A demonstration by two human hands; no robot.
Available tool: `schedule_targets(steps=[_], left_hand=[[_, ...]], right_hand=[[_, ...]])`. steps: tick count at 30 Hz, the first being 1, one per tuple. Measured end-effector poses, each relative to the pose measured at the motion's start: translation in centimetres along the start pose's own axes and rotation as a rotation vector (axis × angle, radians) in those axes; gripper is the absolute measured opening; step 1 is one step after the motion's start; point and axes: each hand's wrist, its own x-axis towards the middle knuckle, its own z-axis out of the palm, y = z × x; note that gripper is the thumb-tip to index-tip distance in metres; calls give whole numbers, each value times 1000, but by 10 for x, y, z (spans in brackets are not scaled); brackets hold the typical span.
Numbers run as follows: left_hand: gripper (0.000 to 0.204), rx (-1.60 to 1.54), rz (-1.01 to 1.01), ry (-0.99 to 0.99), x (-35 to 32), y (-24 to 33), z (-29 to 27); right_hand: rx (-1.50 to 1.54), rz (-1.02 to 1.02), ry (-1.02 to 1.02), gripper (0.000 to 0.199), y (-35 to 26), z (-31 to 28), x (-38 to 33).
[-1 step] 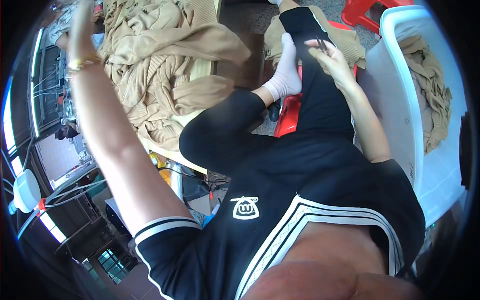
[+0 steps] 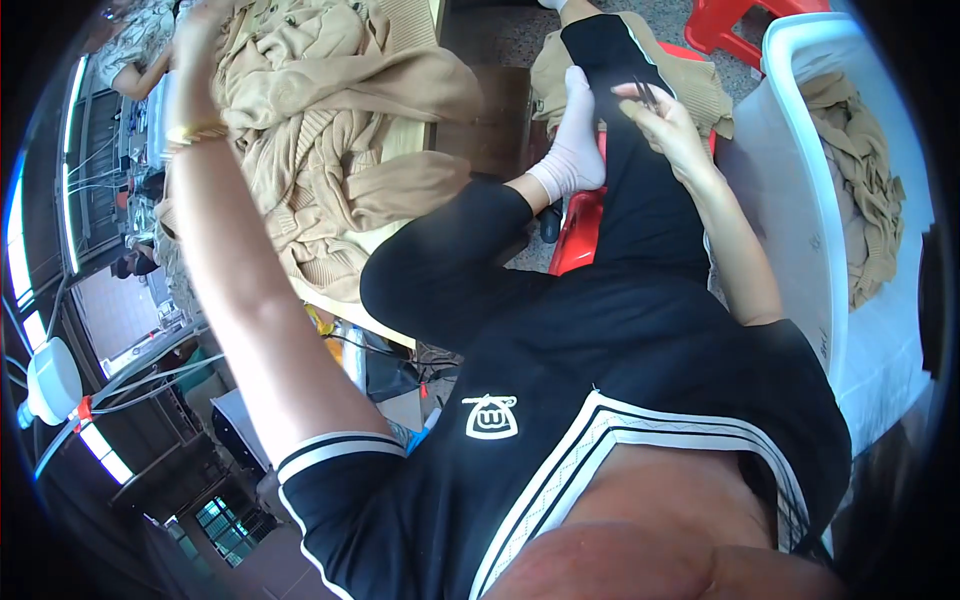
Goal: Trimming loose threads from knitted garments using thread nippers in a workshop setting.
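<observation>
My left hand (image 2: 203,25) reaches to the far left, beside the heap of tan knitted garments (image 2: 300,170). It is smeared by motion, and its fingers do not show well enough to read. A gold-coloured bracelet (image 2: 195,133) circles that wrist. My right hand (image 2: 668,128) is raised above my outstretched leg, its fingers closed around small dark thread snips (image 2: 645,97) whose two thin points stick out. A loose tan garment piece (image 2: 410,85) spreads over the heap toward the table's right edge, its end blurred.
A large white plastic tub (image 2: 830,240) holding tan knitwear (image 2: 855,190) stands at my right. Red stools (image 2: 577,235) are under my leg and at the far right (image 2: 715,30). More tan knit (image 2: 695,90) lies under my leg. Another person's arm (image 2: 145,80) shows at the far left.
My left arm has swung a little to the right, toward the heap. The loose garment's end has drawn back to the left. My right hand keeps its hold on the snips, nearly unmoved.
</observation>
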Motion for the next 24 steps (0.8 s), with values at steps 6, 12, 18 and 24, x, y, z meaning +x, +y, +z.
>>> schedule_targets(steps=[6, 12, 18, 24], left_hand=[[98, 341, -520, 249, -151, 19, 81], [22, -265, -425, 409, -185, -33, 68], [22, -792, -154, 627, -228, 101, -46], [73, -1015, -211, 1001, -373, 148, -96]], right_hand=[[31, -8, -14, 30, 4, -5, -4], [-41, 0, 31, 28, 9, 9, 0], [-21, 24, 16, 26, 6, 5, 1], [-60, 34, -48, 26, -1, 23, 0]])
